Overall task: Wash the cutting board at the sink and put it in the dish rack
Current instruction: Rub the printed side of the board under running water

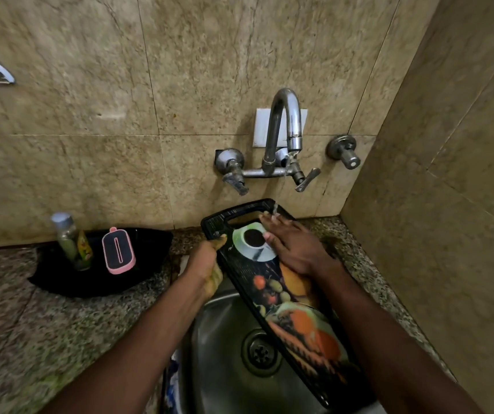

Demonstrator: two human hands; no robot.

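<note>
The board (299, 321) is over the sink (215, 339), tilted, handle end up by the wall and lower end down toward the person. The left hand (206, 264) grips the board's left edge just below the handle slot, fingers (220, 240) curled round the rim with the thumb on top. The right hand (295, 248) lies flat on the printed face, covering part of the coffee-cup picture, its fingers straight and slightly spread. Those fingertips reach up beside the handle slot, right where a thin stream of water (275, 209) from the tap (284, 115) lands. So one hand clamps the edge and the other presses down on the wet upper end.

The drain (260, 352) shows under the board's left side. To the left, on the speckled tabletop (30, 324), a black tray (150, 249) sits against the wall, well apart from the board. It holds an upright bottle (70, 243) and a pink-rimmed scrubber (118, 251) just beside it.
</note>
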